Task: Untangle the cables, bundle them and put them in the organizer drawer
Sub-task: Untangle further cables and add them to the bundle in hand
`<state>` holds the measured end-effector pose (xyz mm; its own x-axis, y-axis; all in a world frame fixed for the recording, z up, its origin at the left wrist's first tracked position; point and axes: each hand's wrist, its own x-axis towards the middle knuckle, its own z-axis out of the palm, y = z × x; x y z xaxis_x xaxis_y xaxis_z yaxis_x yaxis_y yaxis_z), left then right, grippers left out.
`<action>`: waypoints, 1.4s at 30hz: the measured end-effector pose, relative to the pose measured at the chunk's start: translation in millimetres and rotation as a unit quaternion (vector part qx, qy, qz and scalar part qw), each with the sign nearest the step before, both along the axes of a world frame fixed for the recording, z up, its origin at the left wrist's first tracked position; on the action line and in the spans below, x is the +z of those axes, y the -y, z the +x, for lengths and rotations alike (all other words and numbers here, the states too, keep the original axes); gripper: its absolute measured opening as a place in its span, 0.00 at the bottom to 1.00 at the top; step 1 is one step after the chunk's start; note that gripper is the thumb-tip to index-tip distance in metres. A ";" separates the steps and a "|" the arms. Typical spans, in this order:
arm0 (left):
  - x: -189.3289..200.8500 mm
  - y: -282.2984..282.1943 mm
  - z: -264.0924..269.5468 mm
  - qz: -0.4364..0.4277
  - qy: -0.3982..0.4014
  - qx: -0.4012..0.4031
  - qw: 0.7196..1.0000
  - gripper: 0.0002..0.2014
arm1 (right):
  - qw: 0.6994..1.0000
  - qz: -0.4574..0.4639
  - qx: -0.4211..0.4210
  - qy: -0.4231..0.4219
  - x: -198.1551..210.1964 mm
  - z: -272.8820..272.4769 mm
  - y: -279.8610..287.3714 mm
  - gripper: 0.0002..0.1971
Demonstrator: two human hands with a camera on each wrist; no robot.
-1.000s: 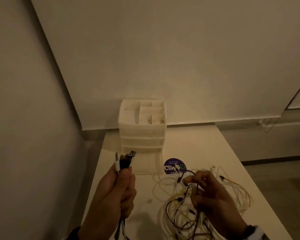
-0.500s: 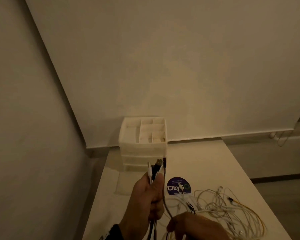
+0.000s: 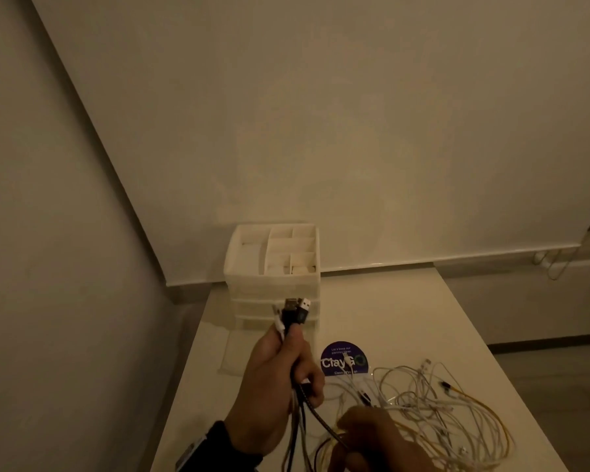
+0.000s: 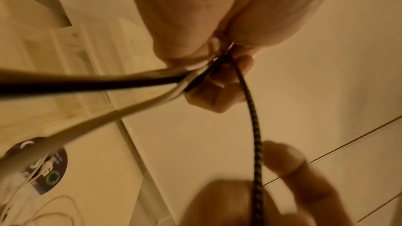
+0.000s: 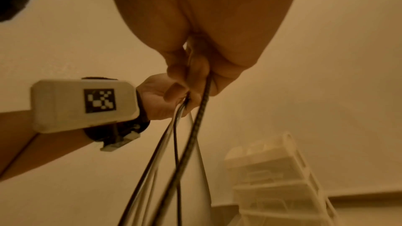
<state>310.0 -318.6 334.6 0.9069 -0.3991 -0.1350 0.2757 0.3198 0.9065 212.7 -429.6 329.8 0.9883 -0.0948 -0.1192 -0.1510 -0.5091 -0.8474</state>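
My left hand [image 3: 283, 366] is raised over the table and grips a bundle of cable ends [image 3: 295, 310], black and white, whose USB plugs stick up in front of the organizer [image 3: 273, 267]. The strands hang below the fist [image 4: 217, 61]. My right hand [image 3: 372, 437], low and just right of the left, curls its fingers round the black braided cable [image 4: 253, 126] that runs down from the left fist [image 5: 202, 109]. A loose tangle of white and yellow cables [image 3: 440, 413] lies on the table to the right. The organizer's drawers look closed.
The white organizer [image 5: 282, 169] stands at the table's back left, near the wall, its top tray split into compartments. A round purple sticker [image 3: 344, 359] lies on the table [image 3: 406, 318] between organizer and tangle. The table's left edge is close to my left arm.
My left hand has carried the plug bundle to the right. My right hand left the tangle, came down and left under the left fist, and now holds the braided cable.
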 end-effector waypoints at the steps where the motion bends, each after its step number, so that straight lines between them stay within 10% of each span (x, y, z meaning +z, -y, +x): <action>1: 1.6 -3.7 1.3 -0.011 0.007 0.003 1.000 0.11 | 0.992 0.085 -0.048 0.077 -14.1 0.5 -1.3 0.14; 4: 12.5 -19.7 12.0 -0.065 0.031 0.033 0.997 0.12 | 0.945 0.314 -0.013 -0.091 -33.9 3.6 16.5 0.09; 9: 42.6 -84.2 43.2 -0.075 0.148 0.149 0.975 0.16 | 0.985 0.170 0.027 -0.019 -99.9 -37.7 77.4 0.14; 13: 40.6 -103.6 28.9 0.172 0.286 0.226 0.915 0.12 | 0.987 0.141 -0.038 -0.067 -61.8 -20.1 73.7 0.18; 20: -2.0 -7.9 -33.6 0.295 0.292 -0.115 0.903 0.10 | 0.988 0.122 0.013 0.096 -21.1 11.4 49.4 0.19; 29: 0.5 -2.7 -10.3 0.284 0.374 0.029 0.883 0.05 | 0.964 0.241 0.007 0.115 -9.2 9.1 46.4 0.19; 38: 28.3 -56.0 46.1 0.139 0.196 0.262 0.935 0.20 | 0.972 0.224 -0.053 0.050 -46.2 -19.8 69.5 0.32; 42: 31.9 -57.0 40.5 0.219 0.285 0.301 0.883 0.09 | 0.979 0.169 -0.090 0.071 -39.3 -21.1 73.3 0.26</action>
<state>350.5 -261.6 366.4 0.9072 0.1561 0.3908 -0.3667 -0.1624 0.9161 191.6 -502.8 290.4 0.9683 -0.2474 -0.0360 -0.0806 -0.1728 -0.9817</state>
